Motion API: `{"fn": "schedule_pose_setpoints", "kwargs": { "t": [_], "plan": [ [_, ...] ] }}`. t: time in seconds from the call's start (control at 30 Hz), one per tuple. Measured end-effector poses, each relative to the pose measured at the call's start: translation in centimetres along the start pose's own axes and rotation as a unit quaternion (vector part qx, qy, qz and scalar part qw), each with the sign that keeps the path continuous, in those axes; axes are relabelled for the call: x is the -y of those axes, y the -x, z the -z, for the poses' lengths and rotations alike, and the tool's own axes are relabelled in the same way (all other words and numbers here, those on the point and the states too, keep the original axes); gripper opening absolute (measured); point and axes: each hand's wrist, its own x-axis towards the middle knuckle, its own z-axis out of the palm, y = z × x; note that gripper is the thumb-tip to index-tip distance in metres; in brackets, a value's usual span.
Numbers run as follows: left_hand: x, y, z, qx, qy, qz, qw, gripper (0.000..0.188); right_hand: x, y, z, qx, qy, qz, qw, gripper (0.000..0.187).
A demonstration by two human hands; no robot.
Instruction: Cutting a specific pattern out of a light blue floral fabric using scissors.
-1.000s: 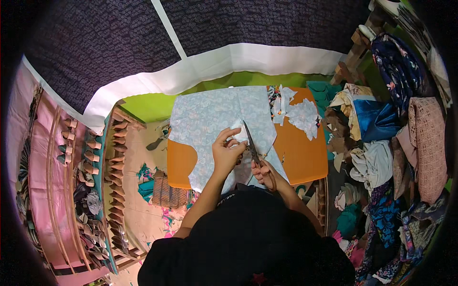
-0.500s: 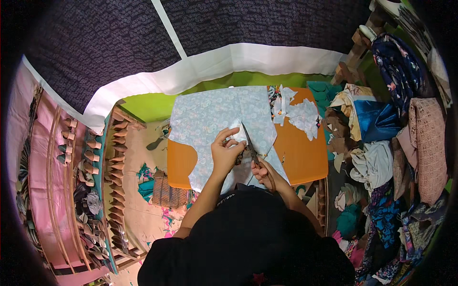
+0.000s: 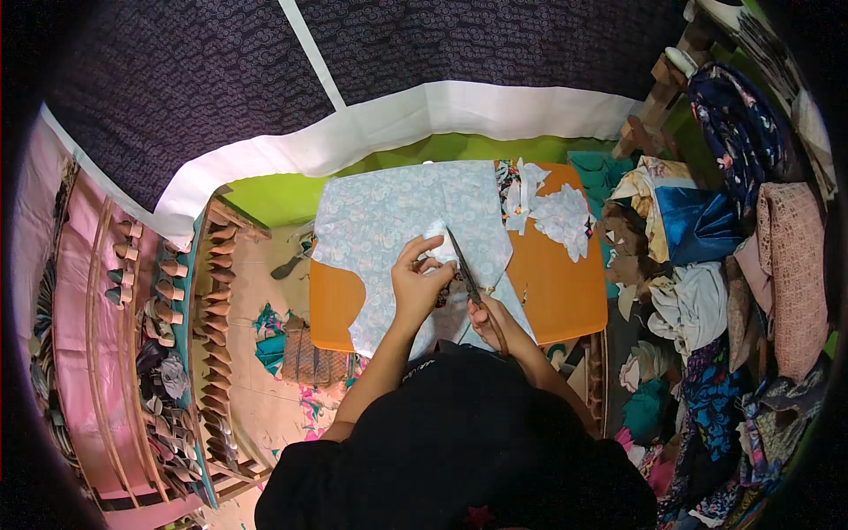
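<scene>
A large piece of pale patterned fabric [image 3: 380, 212] covers much of the orange table [image 3: 565, 309]. Above it my left hand [image 3: 420, 278] is closed, pinching a small white piece [image 3: 442, 246] between thumb and fingers. My right hand [image 3: 486, 318] grips the handles of a pair of long dark scissors [image 3: 464, 265], whose blades point away from me along the right side of the white piece. The blades look nearly together. Beneath my hands a dark patterned bit of cloth shows in part; the rest is hidden by my fingers.
Crumpled white-backed fabric scraps [image 3: 564, 216] lie at the table's right. Wooden racks of shoe forms [image 3: 216, 336] stand on the left. Piled cloth, including a blue bundle [image 3: 698, 225], fills the right side. A dark curtain [image 3: 495, 44] with a white border hangs beyond the table.
The scissor blades have closed together slightly, and the fingers of my right hand have tightened on the handles. My left hand stays almost in the same place.
</scene>
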Motion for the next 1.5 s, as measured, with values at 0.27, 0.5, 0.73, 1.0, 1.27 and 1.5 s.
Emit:
{"fn": "schedule_pose_setpoints", "kwargs": {
  "t": [0.27,0.5,0.73,1.0,1.27,1.5],
  "plan": [
    [0.6,0.1,-0.1,0.024,-0.02,-0.023,0.999,0.036,1.2,-0.3,-0.7,-0.031,-0.113,-0.047,0.992,0.066],
    [0.0,0.0,-0.1,0.019,-0.031,-0.037,0.999,0.037,-1.1,-0.4,0.5,-0.006,0.047,0.041,0.998,0.02],
    [0.8,-0.2,-0.1,0.007,-0.039,-0.042,0.998,0.037,1.0,-0.5,-0.5,-0.043,-0.028,0.005,0.999,0.071],
    [0.4,-0.1,-0.1,0.017,-0.039,-0.031,0.999,0.038,-0.4,-0.8,0.6,0.017,-0.011,0.005,1.0,0.017],
    [0.5,0.2,-0.4,0.03,-0.04,-0.038,0.998,0.037,1.0,-0.6,-0.2,-0.029,-0.208,-0.083,0.974,0.037],
    [-0.4,0.1,-0.7,0.027,-0.036,-0.015,0.999,0.038,-0.8,-1.2,0.9,-0.018,-0.091,-0.063,0.994,0.018]
  ]
}}
